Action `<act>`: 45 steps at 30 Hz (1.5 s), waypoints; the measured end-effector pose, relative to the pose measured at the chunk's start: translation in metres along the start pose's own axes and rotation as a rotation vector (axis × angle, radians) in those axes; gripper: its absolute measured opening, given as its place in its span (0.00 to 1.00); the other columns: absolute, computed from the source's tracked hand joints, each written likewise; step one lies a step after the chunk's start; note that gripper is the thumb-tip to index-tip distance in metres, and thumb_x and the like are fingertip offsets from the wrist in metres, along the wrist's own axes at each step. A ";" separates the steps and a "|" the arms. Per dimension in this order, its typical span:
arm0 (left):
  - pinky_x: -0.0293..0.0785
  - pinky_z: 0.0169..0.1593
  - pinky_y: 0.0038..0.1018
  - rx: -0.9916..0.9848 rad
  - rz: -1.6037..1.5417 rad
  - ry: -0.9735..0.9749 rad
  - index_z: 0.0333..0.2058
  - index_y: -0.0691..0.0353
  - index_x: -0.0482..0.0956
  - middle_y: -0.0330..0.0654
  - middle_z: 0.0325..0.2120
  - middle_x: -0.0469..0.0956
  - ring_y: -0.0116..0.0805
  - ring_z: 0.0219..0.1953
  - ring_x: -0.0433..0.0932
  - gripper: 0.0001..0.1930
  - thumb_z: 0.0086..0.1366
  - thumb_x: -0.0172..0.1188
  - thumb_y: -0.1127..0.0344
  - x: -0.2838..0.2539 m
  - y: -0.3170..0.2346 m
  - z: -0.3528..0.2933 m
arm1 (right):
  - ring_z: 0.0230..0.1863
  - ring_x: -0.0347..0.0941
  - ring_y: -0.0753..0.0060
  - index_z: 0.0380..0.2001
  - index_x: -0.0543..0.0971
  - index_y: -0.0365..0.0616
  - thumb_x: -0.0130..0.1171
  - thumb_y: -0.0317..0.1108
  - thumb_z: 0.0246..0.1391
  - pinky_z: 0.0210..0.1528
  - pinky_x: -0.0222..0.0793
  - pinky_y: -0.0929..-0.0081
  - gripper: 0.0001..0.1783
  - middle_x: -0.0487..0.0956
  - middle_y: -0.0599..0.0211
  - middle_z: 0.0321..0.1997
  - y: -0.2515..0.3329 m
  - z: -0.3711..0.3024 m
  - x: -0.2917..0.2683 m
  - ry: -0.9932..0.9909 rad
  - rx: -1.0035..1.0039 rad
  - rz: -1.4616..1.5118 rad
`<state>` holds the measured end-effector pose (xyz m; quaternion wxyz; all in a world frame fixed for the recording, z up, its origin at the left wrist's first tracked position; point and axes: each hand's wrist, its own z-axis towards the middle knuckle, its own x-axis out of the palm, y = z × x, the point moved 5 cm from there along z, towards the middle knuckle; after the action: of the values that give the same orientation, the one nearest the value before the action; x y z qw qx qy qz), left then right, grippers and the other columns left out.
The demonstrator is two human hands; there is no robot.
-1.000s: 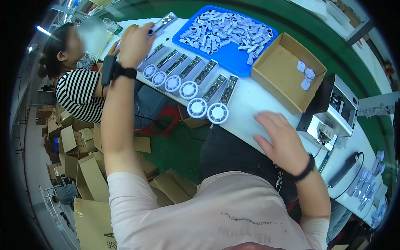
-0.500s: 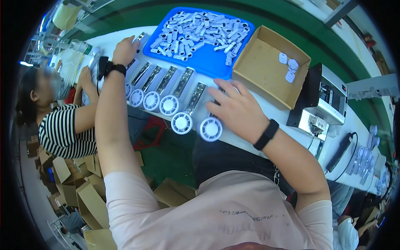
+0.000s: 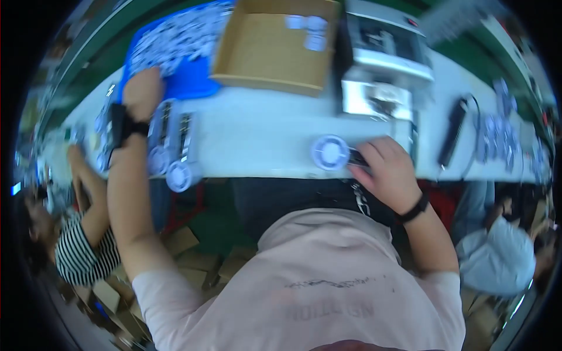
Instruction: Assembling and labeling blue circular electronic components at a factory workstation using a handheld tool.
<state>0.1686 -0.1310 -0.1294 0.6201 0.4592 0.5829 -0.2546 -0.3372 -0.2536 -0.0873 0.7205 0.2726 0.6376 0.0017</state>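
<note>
My right hand [image 3: 387, 174] is closed on the dark stem of a small white device with a round, slotted head [image 3: 331, 153]. The head points left, just above or on the white table. At the near edge of the blue tray [image 3: 196, 86] is my left hand [image 3: 144, 93], smeared by motion, so its fingers are unclear. Close to that hand, several similar devices lie in a row, round heads toward me; the nearest is a white-headed device [image 3: 180, 175] with an exposed circuit strip. Small white parts [image 3: 175, 41] with dark spots fill the tray.
A shallow cardboard box [image 3: 269, 58] with a few white pieces stands beyond the table [image 3: 257, 134]. To its right is a black-and-silver machine [image 3: 383, 64]. A black corded tool [image 3: 453, 134] lies before more white devices [image 3: 497, 137]. A person in stripes [image 3: 88, 248] sits left, another [image 3: 497, 257] right.
The view has swung right. My right hand has carried one round-headed device away from the row, to below the machine. My left hand has come to the blue tray's near edge.
</note>
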 end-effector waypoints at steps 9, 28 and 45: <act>0.76 0.50 0.51 0.024 -0.099 -0.135 0.49 0.62 0.78 0.59 0.43 0.82 0.60 0.48 0.81 0.12 0.69 0.53 0.73 -0.018 -0.006 -0.015 | 0.49 0.77 0.49 0.50 0.79 0.41 0.73 0.34 0.48 0.50 0.76 0.60 0.25 0.79 0.56 0.51 -0.028 -0.029 -0.029 -0.189 -0.015 0.134; 0.71 0.45 0.21 0.315 -1.820 0.842 0.68 0.63 0.60 0.34 0.36 0.73 0.19 0.38 0.71 0.26 0.75 0.55 0.76 -0.123 -0.314 -0.175 | 0.35 0.78 0.58 0.40 0.83 0.35 0.71 0.26 0.45 0.35 0.77 0.66 0.16 0.80 0.58 0.39 0.022 -0.033 -0.038 -0.262 -0.433 0.313; 0.74 0.54 0.41 0.708 -1.031 -0.218 0.46 0.60 0.81 0.44 0.45 0.76 0.45 0.51 0.75 0.17 0.58 0.71 0.66 -0.109 -0.322 -0.145 | 0.37 0.72 0.57 0.40 0.83 0.42 0.73 0.29 0.47 0.41 0.70 0.62 0.15 0.75 0.63 0.35 -0.009 -0.005 -0.011 -0.121 -0.152 0.165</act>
<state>-0.1972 -0.1742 -0.0980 0.2843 0.2682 0.5431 -0.7432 -0.3472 -0.2632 -0.0810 0.7737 0.2685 0.5663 0.0929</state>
